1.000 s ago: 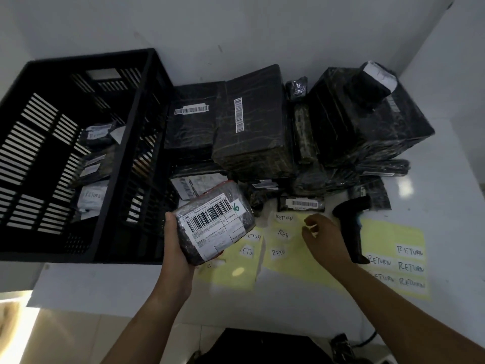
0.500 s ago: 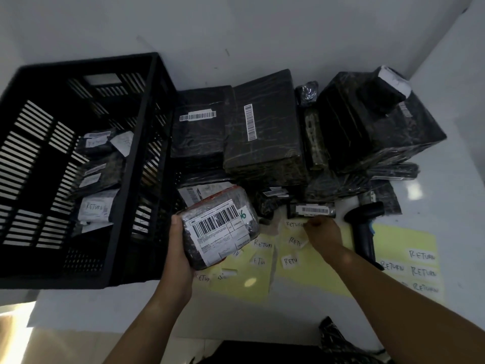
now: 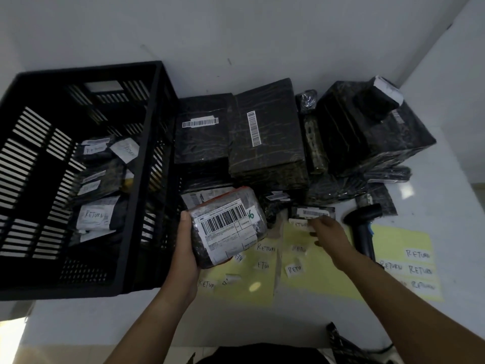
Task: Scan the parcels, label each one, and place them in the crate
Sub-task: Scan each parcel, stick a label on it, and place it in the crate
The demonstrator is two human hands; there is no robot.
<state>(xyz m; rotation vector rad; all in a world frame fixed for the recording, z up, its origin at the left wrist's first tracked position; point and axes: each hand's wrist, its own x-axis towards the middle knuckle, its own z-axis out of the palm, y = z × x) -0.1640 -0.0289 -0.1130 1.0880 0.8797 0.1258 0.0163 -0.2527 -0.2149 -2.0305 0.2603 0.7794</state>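
Smooth white table [image 3: 446,179] against a bare white wall. Gripped in the left hand [image 3: 185,248], above the table just right of the crate [image 3: 147,179]: a rounded, film-wrapped dark parcel [image 3: 228,227], barcode label up. Right hand [image 3: 328,229] curled at a white RETURN sticker [image 3: 299,224] on matte yellow sheets [image 3: 328,279]; pinching or merely touching, cannot tell. Behind, a stack [image 3: 265,143] of glossy, boxy black parcels. At left, slatted black plastic, with labelled packets inside.

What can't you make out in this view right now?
Head view: whether the right hand pinches the RETURN label; its own fingers cover the contact.
Address print on the parcel in the left hand: too small, blurred.
Near floor of the crate: hidden by its front wall.
Base of the scanner: partly behind the right forearm.
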